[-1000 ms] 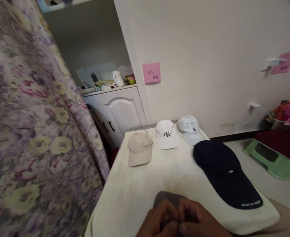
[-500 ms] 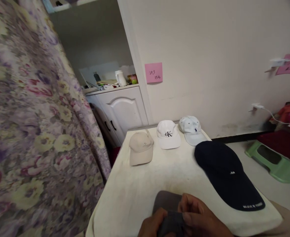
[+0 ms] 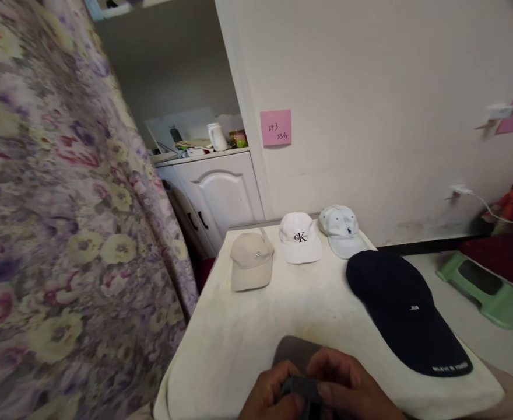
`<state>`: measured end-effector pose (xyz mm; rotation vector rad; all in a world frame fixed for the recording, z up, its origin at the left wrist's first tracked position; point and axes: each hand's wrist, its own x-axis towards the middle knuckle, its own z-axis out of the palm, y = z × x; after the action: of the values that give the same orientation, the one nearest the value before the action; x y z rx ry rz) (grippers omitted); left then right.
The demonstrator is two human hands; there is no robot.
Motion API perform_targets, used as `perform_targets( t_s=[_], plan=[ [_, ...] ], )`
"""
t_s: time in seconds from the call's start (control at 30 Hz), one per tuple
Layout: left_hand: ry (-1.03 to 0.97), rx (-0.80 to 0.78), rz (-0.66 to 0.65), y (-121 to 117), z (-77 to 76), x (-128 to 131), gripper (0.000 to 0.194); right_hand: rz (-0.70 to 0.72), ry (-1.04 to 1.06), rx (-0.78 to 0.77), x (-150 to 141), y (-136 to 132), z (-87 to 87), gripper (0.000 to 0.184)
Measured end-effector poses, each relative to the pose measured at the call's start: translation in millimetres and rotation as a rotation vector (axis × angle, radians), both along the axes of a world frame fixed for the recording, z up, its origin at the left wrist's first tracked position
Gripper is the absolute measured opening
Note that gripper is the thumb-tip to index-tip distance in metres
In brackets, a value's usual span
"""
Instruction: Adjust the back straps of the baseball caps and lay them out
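Observation:
A dark grey cap (image 3: 295, 351) is at the near edge of the table, its brim pointing away from me. My left hand (image 3: 270, 392) is closed on the cap's left side, thumb on a dark band. My right hand (image 3: 348, 382) pinches the same band from the right, fingers bent. The cap's lower part is hidden by my hands and the frame edge. To the right lies a navy cap (image 3: 396, 303) with white lettering on its brim. Farther back sit a beige cap (image 3: 251, 262), a white cap (image 3: 300, 239) and a pale blue cap (image 3: 341, 230).
The caps rest on a table with a cream cover (image 3: 221, 344). A floral curtain (image 3: 73, 233) hangs along the left. Behind stands a white cabinet (image 3: 228, 195) holding a white jug (image 3: 217, 137). A green stool (image 3: 488, 291) stands on the floor at right.
My hands have shifted on the grey cap; my left thumb now presses the band, and the right fingers sit slightly farther left. The view has moved slightly. The other caps stay put.

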<state>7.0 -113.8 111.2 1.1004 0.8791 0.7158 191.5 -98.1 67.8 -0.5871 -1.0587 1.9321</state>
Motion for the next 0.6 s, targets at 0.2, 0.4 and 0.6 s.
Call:
perform_targets(
  t_s=[0.2,0.4,0.6],
  plan=[
    [0.168,0.042,0.07,1.3,-5.8,0.5,0.035,-0.021,-0.264,0.173,9.2,1.6,13.6,0.012],
    [0.23,0.058,0.071,3.8,-10.5,4.8,0.038,0.029,-0.201,0.198,13.7,3.4,3.6,0.016],
    [0.248,0.067,0.082,5.2,-16.4,6.3,0.037,-0.126,-0.28,0.337,15.0,7.3,6.1,0.017]
  ],
)
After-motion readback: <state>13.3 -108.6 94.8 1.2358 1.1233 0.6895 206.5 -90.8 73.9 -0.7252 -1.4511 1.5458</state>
